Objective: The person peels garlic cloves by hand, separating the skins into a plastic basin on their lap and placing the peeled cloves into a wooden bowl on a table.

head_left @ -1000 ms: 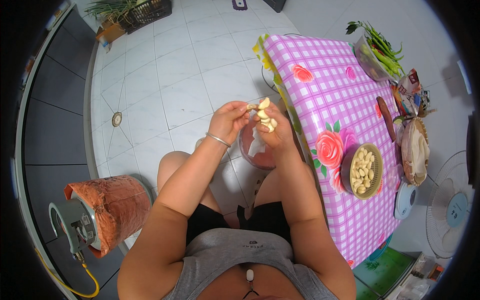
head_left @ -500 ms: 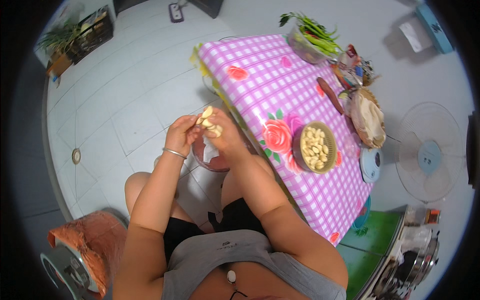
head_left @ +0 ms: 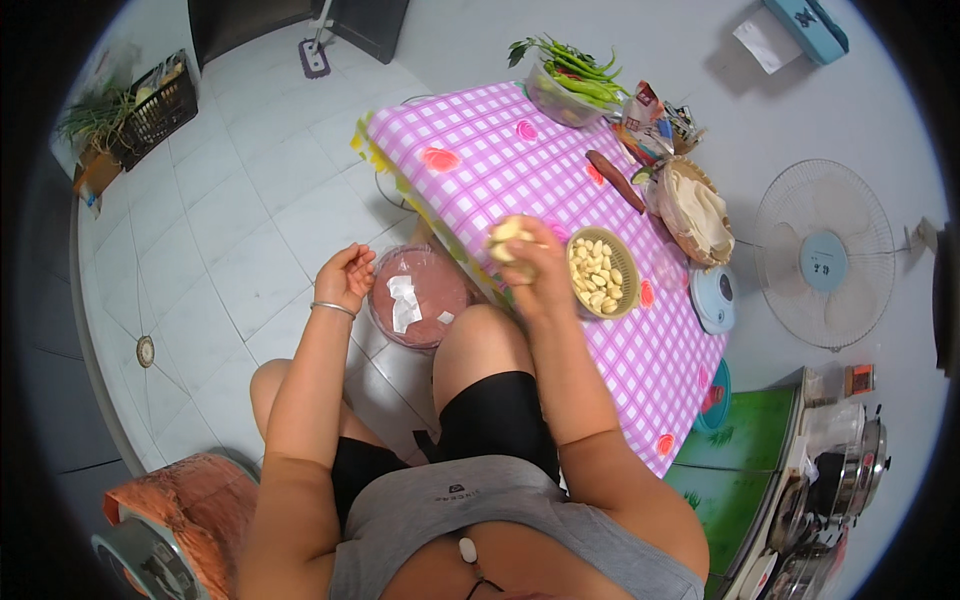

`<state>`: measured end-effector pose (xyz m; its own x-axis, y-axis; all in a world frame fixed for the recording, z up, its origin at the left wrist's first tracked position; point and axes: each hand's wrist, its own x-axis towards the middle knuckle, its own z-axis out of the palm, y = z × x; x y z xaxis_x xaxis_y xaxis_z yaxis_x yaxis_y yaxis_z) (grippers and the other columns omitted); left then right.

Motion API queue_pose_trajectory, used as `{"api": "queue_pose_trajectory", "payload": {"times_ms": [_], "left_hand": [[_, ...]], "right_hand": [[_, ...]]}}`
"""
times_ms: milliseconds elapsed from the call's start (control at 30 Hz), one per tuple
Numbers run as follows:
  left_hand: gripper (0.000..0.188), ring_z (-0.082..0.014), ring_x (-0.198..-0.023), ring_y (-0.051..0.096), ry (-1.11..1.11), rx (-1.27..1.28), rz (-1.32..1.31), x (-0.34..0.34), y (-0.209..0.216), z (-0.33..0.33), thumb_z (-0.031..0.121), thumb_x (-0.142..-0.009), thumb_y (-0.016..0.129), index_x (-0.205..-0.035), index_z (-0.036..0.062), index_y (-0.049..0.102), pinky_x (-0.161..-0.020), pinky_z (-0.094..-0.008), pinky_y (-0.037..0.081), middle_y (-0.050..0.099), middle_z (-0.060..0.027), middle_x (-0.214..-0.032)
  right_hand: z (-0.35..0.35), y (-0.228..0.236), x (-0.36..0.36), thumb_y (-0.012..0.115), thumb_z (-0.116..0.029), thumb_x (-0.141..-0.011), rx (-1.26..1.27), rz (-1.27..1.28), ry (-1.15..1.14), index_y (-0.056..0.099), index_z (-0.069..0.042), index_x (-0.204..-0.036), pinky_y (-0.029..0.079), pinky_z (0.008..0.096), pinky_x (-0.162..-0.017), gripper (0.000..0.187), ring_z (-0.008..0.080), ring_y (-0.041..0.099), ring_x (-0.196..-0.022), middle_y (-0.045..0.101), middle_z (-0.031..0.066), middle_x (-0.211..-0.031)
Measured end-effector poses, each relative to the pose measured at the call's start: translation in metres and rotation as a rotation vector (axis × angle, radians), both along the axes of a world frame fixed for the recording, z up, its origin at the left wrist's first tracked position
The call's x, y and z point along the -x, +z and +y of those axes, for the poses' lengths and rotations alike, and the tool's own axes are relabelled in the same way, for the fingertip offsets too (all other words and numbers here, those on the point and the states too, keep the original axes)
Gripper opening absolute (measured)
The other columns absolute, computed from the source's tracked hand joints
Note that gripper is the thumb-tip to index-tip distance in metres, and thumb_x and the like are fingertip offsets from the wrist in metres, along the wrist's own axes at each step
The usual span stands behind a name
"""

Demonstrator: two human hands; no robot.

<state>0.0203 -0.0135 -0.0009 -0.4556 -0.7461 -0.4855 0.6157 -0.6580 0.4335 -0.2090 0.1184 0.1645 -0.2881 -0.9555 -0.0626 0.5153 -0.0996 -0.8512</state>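
My right hand (head_left: 540, 275) is over the near-left edge of the table, closed around several peeled garlic cloves (head_left: 508, 236), which are slightly blurred. Just right of it stands a round olive-green strainer basket (head_left: 630, 270) holding more peeled garlic cloves (head_left: 598, 277). My left hand (head_left: 347, 279) is raised over the floor, away from the table, its fingers curled in toward the thumb. Whether anything small is between them cannot be made out. Between my hands, lower down, stands a reddish round tub (head_left: 445, 275) with white scraps (head_left: 403, 303) in it.
A pink checked tablecloth (head_left: 480, 150) covers the table. On it are a bowl of green peppers (head_left: 585, 85), a brown-handled tool (head_left: 615, 182), a cloth-lined basket (head_left: 693, 215) and a blue-lidded container (head_left: 713, 298). A fan (head_left: 824, 258) stands beyond; a black crate (head_left: 160, 110) is far left.
My hands have come apart. The right has moved right with the garlic cloves to the table by the strainer basket; the left stays over the floor. The view has shifted slightly, uncovering the tub.
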Motion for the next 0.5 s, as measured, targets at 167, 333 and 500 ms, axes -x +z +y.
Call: {"api": "queue_pose_trajectory", "payload": {"times_ms": [167, 333, 500], "left_hand": [[0.018, -0.0178, -0.061, 0.060, -0.005, 0.018, 0.026, 0.003, -0.010, 0.004, 0.018, -0.087, 0.057, -0.088, 0.0004, 0.059, -0.052, -0.0258, 0.049, 0.064, -0.0106, -0.079], [0.019, -0.0166, -0.059, 0.061, -0.011, 0.089, 0.063, 0.003, -0.038, 0.012, 0.018, -0.088, 0.053, -0.086, 0.0005, 0.060, -0.050, -0.0246, 0.050, 0.066, -0.0102, -0.077], [0.023, -0.0169, -0.049, 0.058, -0.107, 0.143, -0.094, 0.014, -0.053, 0.023, 0.022, -0.088, 0.052, -0.078, 0.0026, 0.060, -0.043, -0.0259, 0.048, 0.062, -0.0087, -0.064]], "right_hand": [[0.054, 0.029, 0.083, 0.063, 0.001, -0.073, -0.143, 0.323, -0.428, 0.062, -0.004, -0.101, 0.039, 0.0163, -0.044, 0.028, 0.0115, 0.060, -0.067, 0.063, 0.0057, -0.085], [0.082, 0.019, 0.141, 0.067, -0.006, -0.070, -0.303, 0.765, -0.550, 0.068, -0.004, -0.093, 0.048, 0.0251, -0.074, 0.024, 0.0140, 0.060, -0.078, 0.065, 0.0048, -0.086], [0.080, -0.013, 0.158, 0.067, -0.010, -0.066, -0.267, 1.244, -0.625, 0.068, -0.003, -0.092, 0.048, 0.0341, -0.083, 0.027, 0.0265, 0.064, -0.088, 0.067, 0.0144, -0.094]]}}
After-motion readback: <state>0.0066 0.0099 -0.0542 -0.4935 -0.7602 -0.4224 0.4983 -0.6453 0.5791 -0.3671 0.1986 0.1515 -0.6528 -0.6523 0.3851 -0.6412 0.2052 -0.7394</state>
